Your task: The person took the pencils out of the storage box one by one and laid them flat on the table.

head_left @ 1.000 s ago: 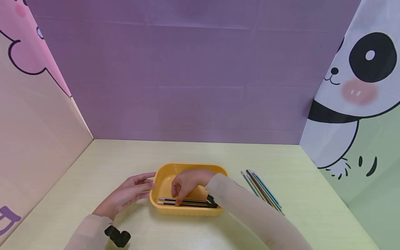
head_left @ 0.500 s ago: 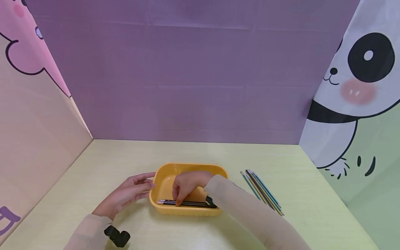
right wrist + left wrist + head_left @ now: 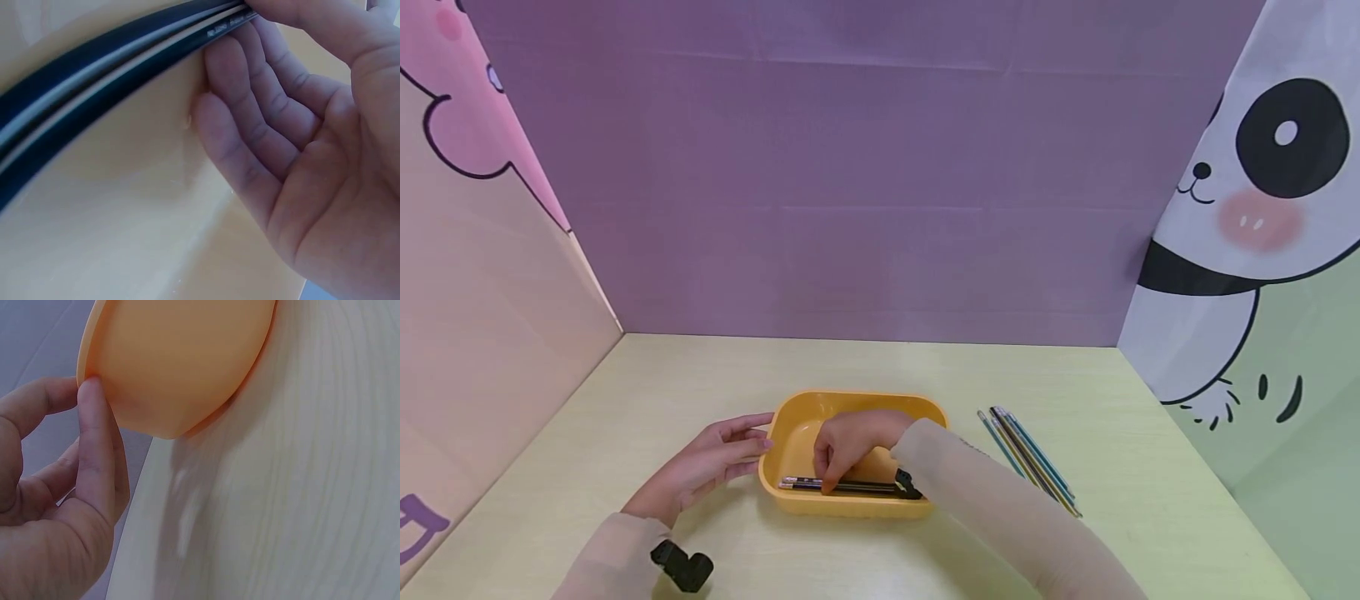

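A yellow plastic tray (image 3: 850,505) sits on the table. My left hand (image 3: 718,458) is at its left end; in the left wrist view the thumb (image 3: 95,444) and forefinger hold its rim. Inside the tray, my right hand (image 3: 853,446) reaches down with thumb and fingers pinching black pencils (image 3: 801,483). These lie side by side along the near wall, eraser ends to the left. In the right wrist view, the dark pencils (image 3: 112,81) run up to the fingertips (image 3: 226,59). Their right ends are hidden behind the right wrist.
Several blue, gold and dark pencils (image 3: 1033,458) lie in a slanted bundle on the table (image 3: 700,375), right of the tray. A purple panel (image 3: 880,183) closes the back, with printed side walls left and right.
The black pencils, at first slightly apart, now lie close together in my right hand's fingers. That hand has shifted slightly; the left hand and tray have stayed put.
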`<state>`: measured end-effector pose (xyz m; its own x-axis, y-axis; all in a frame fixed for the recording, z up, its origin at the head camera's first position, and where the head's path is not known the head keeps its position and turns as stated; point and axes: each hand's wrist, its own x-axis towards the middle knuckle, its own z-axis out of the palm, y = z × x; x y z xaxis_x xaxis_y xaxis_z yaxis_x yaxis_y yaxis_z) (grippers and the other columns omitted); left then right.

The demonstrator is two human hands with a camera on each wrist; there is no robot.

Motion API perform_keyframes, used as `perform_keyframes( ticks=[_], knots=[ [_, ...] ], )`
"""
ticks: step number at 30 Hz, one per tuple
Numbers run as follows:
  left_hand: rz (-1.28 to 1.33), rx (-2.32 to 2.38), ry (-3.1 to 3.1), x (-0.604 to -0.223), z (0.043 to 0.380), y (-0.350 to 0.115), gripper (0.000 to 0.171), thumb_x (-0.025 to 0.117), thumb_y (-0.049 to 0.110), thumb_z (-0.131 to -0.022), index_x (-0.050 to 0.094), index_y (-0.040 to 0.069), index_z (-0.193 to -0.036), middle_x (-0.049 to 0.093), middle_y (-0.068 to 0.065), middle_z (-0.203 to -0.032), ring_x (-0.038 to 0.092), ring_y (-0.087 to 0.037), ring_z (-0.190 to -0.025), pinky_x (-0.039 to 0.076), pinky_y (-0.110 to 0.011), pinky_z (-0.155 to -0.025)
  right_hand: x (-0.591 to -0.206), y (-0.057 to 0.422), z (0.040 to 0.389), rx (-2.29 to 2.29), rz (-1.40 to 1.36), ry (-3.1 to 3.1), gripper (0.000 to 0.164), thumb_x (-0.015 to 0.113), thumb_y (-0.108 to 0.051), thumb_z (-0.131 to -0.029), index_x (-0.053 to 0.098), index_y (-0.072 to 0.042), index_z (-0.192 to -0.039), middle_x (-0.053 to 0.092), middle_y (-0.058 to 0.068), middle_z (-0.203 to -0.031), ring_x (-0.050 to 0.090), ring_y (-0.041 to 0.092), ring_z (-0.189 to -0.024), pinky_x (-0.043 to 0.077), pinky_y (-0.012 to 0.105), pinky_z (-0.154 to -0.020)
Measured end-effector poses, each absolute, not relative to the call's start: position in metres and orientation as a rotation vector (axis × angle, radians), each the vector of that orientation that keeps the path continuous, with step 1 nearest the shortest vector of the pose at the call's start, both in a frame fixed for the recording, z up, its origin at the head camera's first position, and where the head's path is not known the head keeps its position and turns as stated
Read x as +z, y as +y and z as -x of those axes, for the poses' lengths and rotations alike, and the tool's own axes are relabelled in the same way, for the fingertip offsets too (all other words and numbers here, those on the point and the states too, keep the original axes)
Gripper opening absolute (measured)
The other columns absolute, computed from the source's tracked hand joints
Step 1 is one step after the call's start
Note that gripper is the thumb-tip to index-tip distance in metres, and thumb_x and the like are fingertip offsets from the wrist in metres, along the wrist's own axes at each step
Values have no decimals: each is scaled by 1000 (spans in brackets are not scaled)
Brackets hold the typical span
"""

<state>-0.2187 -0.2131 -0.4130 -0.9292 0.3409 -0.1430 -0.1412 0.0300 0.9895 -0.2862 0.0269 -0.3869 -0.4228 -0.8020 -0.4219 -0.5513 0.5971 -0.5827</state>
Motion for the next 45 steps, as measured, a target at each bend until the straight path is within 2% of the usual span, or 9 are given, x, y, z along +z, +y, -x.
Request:
perform_keyframes(
  ticks=[9, 14, 21, 24, 30, 35, 41, 45],
  knots=[
    [-197, 1968, 1975, -413, 219, -213, 68, 66, 9, -97, 30, -13, -150, 57, -11, -110, 65, -14, -96, 57, -29, -86, -378, 28, 288, -532, 1045, 2115, 6, 77, -11, -86, 72, -9, -83, 63, -8, -71, 52, 6, -60, 45, 17, -56],
    [-188, 1973, 1973, -412, 217, -212, 68, 66, 8, -97, 30, -13, -150, 57, -11, -111, 65, -14, -95, 57, -29, -86, -370, 30, 289, -539, 1045, 2141, 6, 77, -10, -87, 71, -7, -86, 63, -7, -73, 55, 6, -62, 51, 20, -60],
    [-194, 1972, 1967, -411, 218, -211, 67, 65, 7, -97, 29, -13, -150, 57, -11, -111, 65, -15, -96, 57, -30, -87, -355, 36, 289, -490, 1061, 2221, 9, 77, -16, -89, 70, -15, -84, 66, -7, -73, 59, 8, -64, 53, 21, -62],
    [-194, 1964, 1972, -411, 219, -211, 67, 65, 8, -98, 29, -13, -150, 58, -11, -111, 65, -15, -97, 57, -30, -87, -350, 39, 290, -491, 1066, 2236, 8, 76, -16, -89, 71, -14, -84, 68, -3, -74, 59, 9, -65, 52, 21, -62],
    [-192, 1955, 1985, -412, 220, -212, 68, 66, 9, -97, 30, -13, -150, 57, -12, -112, 65, -15, -98, 57, -31, -88, -342, 49, 291, -528, 1069, 2231, 5, 74, -14, -90, 71, -10, -89, 72, 12, -85, 64, 20, -71, 54, 25, -65],
    [-196, 1958, 1976, -412, 219, -212, 69, 67, 10, -97, 29, -13, -150, 57, -13, -113, 65, -17, -99, 57, -32, -88, -340, 57, 293, -544, 1049, 2243, 6, 74, -15, -91, 71, -12, -88, 71, 13, -86, 65, 33, -80, 55, 29, -68],
    [-199, 1960, 1970, -412, 220, -212, 69, 67, 10, -97, 29, -13, -150, 57, -11, -111, 65, -16, -97, 57, -31, -87, -333, 68, 295, -550, 1048, 2268, 6, 74, -17, -91, 70, -14, -88, 71, 14, -85, 64, 27, -75, 52, 24, -66],
    [-203, 1962, 1967, -413, 221, -212, 68, 66, 10, -97, 30, -14, -150, 57, -10, -109, 65, -14, -95, 57, -30, -86, -329, 78, 297, -558, 1041, 2276, 6, 74, -18, -91, 71, -13, -90, 71, 12, -83, 64, 26, -74, 52, 26, -67]
  ],
)
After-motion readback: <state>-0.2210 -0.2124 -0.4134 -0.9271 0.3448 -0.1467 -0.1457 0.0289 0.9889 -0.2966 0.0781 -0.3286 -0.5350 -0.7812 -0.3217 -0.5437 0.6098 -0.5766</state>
